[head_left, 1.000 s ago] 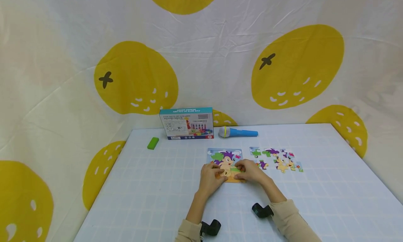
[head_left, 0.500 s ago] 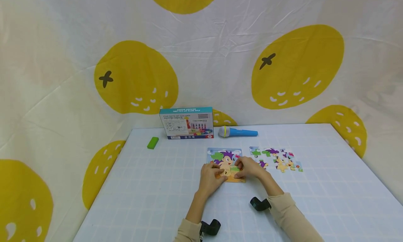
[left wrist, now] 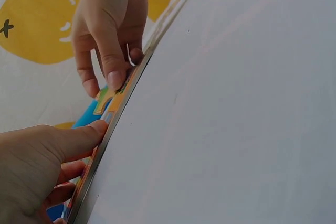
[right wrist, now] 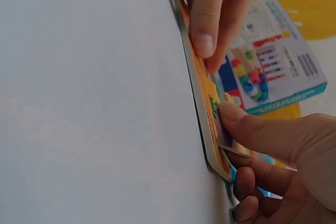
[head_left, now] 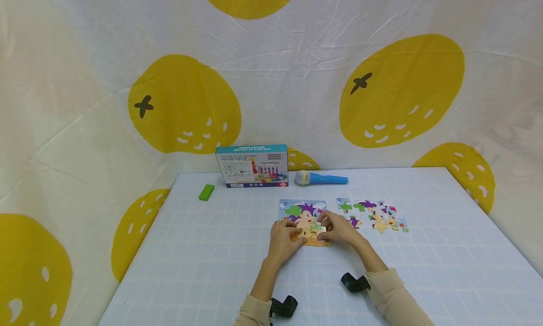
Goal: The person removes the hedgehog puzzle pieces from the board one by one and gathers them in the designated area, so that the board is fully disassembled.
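A jigsaw board (head_left: pixel 302 201) with a purple-spiked hedgehog picture lies on the table between the hands. My left hand (head_left: pixel 283 240) rests at its lower left, thumb and fingertips pressing on the board near its front edge. From the right, my right hand (head_left: pixel 340 229) pinches a green-and-yellow jigsaw piece (left wrist: pixel 104 102) between thumb and fingers. This piece is tilted over the board's lower right part, its inner edge close to the picture. Parts of the picture's lower half are hidden under both hands.
Several loose jigsaw pieces (head_left: pixel 380 222) lie right of the board. Behind stand a toy box (head_left: pixel 254 168) and a blue toy microphone (head_left: pixel 326 179). A green block (head_left: pixel 206 192) sits at the back left. A patterned cloth (head_left: pixel 297 81) hangs beyond the table.
The jigsaw piece in my right hand has gone from lying nearly flat on the board to tilted up. My right hand has shifted slightly to the right; the left hand has stayed still.
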Demonstrator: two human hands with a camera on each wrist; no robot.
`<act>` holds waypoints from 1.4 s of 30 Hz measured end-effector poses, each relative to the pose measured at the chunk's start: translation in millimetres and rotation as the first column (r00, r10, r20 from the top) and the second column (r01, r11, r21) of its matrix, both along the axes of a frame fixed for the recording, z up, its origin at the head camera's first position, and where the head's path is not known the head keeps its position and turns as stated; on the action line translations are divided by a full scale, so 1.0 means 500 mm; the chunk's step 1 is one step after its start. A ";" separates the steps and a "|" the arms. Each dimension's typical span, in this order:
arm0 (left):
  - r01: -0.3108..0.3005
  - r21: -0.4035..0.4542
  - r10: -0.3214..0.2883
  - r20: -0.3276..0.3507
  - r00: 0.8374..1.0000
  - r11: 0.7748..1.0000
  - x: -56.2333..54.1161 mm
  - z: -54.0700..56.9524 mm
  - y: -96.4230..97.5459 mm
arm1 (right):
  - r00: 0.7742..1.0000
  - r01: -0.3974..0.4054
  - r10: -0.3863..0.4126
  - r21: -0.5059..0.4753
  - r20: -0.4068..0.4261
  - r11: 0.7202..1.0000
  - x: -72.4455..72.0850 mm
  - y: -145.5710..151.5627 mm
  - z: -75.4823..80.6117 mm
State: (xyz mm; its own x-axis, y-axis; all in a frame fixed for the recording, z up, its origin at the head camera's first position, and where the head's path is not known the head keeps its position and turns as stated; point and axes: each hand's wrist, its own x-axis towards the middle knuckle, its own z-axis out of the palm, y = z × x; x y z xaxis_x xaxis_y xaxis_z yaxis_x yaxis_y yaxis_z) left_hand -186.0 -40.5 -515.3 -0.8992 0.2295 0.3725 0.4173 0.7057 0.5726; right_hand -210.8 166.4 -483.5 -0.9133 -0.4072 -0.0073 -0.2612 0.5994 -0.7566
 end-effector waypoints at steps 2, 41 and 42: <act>0.000 -0.001 0.000 0.004 1.000 1.000 0.000 0.002 0.000 | 1.000 0.000 0.000 -0.011 -0.005 1.000 0.002 0.003 -0.002; -0.016 0.009 0.016 0.046 0.999 1.000 0.000 -0.002 0.000 | 0.994 0.050 -0.060 -0.108 -0.093 0.993 0.027 0.079 0.002; -0.016 0.007 0.015 0.039 0.999 1.000 0.000 -0.003 0.000 | 0.994 0.053 -0.064 -0.117 -0.089 0.992 0.030 0.086 0.003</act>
State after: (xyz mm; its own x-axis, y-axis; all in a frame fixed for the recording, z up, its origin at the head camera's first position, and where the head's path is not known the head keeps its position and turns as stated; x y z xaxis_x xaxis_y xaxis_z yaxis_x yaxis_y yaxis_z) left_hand -186.0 -40.4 -516.7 -0.9166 0.2128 0.3383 0.3833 0.7078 0.5934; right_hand -196.0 209.4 -482.0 -0.9302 -0.3461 0.1219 -0.3001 0.5266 -0.7954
